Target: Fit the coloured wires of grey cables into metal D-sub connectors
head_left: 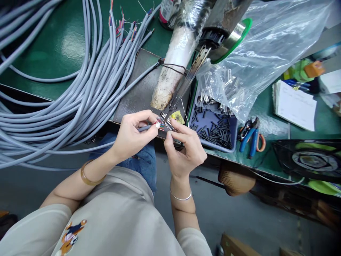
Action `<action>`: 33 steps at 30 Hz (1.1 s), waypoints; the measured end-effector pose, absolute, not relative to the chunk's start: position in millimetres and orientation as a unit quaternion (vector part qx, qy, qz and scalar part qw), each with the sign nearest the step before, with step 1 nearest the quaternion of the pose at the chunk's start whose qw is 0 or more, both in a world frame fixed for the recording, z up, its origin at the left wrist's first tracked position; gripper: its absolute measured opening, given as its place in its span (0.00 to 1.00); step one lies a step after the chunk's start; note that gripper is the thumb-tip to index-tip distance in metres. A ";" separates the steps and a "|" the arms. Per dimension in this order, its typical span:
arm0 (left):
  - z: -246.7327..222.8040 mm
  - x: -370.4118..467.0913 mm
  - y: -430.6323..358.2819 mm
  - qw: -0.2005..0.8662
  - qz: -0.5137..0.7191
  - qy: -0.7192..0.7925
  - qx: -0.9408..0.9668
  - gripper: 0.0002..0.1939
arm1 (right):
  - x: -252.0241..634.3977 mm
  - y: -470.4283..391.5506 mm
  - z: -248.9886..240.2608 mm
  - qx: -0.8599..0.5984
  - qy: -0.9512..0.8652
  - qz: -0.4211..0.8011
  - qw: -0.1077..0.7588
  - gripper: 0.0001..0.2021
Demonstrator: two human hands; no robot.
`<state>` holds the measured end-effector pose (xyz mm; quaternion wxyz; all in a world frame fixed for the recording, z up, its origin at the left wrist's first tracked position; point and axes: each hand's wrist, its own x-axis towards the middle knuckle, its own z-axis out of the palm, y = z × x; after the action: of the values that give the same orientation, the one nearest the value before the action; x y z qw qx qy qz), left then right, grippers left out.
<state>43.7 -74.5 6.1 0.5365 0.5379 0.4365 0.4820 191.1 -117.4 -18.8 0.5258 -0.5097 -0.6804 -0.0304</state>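
Note:
My left hand [137,129] is closed in a pinch on the end of a grey cable [144,128], where thin coloured wires fan out of the jacket. Between the fingertips of my right hand [186,147] is a small metal connector [167,123] with a row of pins, and the wire ends lie against it. A soldering iron [183,85] slants down from above, its tip at the connector. Just behind the connector sits a yellow sponge [178,116]. My fingers partly hide the joint between wires and pins.
A big bundle of grey cables [93,106] covers the left side. Beside the iron stand a plastic-wrapped white tube [173,67] and a green-rimmed solder spool [246,26]. Rightward are a bin [233,137] of black sleeves and connectors, blue-handled pliers [252,140], paper [295,105] and a fan [311,160].

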 end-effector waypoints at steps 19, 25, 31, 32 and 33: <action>2.9 39.4 -79.7 0.613 0.462 0.430 0.475 0.09 | 189.0 -123.9 -23.7 -0.534 -0.632 0.060 0.559 0.06; 0.7 43.6 -77.6 0.589 0.481 0.437 0.481 0.09 | 190.9 -121.2 -27.1 -0.513 -0.671 -0.002 0.536 0.08; 3.9 46.4 -79.1 0.571 0.486 0.446 0.489 0.08 | 190.7 -119.5 -27.1 -0.507 -0.660 0.022 0.554 0.10; 4.1 46.8 -79.4 0.568 0.485 0.448 0.491 0.08 | 190.8 -119.3 -27.2 -0.507 -0.660 0.024 0.555 0.10; 4.2 47.3 -79.6 0.565 0.484 0.450 0.494 0.08 | 191.0 -119.1 -27.4 -0.506 -0.660 0.024 0.554 0.10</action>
<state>47.3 -79.6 4.2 0.5651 0.4935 0.4505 0.4839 191.0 -119.1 -27.4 0.5545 -0.5060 -0.6603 0.0244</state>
